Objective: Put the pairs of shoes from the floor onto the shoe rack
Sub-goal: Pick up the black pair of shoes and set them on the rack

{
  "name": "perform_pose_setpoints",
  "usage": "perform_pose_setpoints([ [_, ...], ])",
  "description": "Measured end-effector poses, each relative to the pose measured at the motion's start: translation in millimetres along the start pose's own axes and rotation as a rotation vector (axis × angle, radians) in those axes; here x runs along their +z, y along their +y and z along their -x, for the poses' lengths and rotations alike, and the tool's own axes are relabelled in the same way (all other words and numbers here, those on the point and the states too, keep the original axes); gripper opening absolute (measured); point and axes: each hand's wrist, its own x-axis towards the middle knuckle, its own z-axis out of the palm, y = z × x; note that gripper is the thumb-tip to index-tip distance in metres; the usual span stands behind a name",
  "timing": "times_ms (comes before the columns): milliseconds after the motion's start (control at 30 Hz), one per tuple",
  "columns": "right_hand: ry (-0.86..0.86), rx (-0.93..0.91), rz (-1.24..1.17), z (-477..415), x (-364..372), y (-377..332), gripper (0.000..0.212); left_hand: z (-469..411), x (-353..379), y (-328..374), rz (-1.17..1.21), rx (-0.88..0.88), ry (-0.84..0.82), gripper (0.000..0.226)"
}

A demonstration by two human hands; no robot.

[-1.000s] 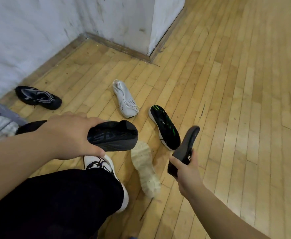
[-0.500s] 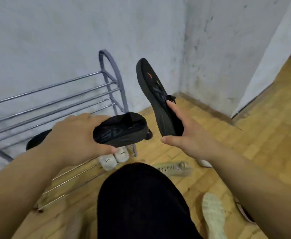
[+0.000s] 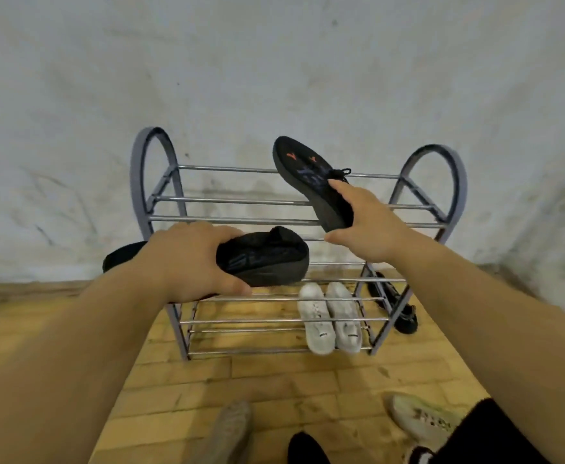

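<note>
Black fabric shoe, gripped across its middle by left hand, fingers curled over the top, thumb beneath. Long axis level, left to right, collar end rightward. Held in front of the left half of shoe rack, near its middle rails. Bluish pattern on the side, unreadable.

Second black shoe, held at the heel end by right hand, thumb under the sole, fingers on the upper. Long axis tilted, toe up and far-left, over the top rails; contact with them not discernible. Two orange marks near the toe, no legible writing.

White pair on the lowest tier, right side, long axes near to far; small dark marks, unreadable.

Dark shoe on wooden floor, just right of the rack.
</note>
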Motion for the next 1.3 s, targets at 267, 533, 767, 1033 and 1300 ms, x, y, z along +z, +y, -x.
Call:
perform_pose_setpoints([
  [267,0.117,0.069,-0.014,-15.3,18.6,0.5,0.091,-23.4,4.0,-28.6,0.126,0.130,-0.117,0.092],
  [533,0.169,0.046,-0.356,4.3,4.1,-2.8,0.078,-19.7,17.9,-23.6,0.038,0.179,-0.187,0.090],
  [767,-0.207,-0.081,-0.333,58.3,-42.4,15.5,0.067,16.7,35.9,-23.6,-0.129,0.179,-0.341,0.093],
  [1033,-0.383,-0.046,-0.331,105.8,-66.0,40.8,0.066,44.3,56.8,-5.8,-0.134,0.179,-0.504,0.073],
  [1300,-0.677,0.181,-0.305,121.1,-45.1,83.4,0.068,40.4,73.2,22.0,-0.172,0.206,-0.585,0.072],
])
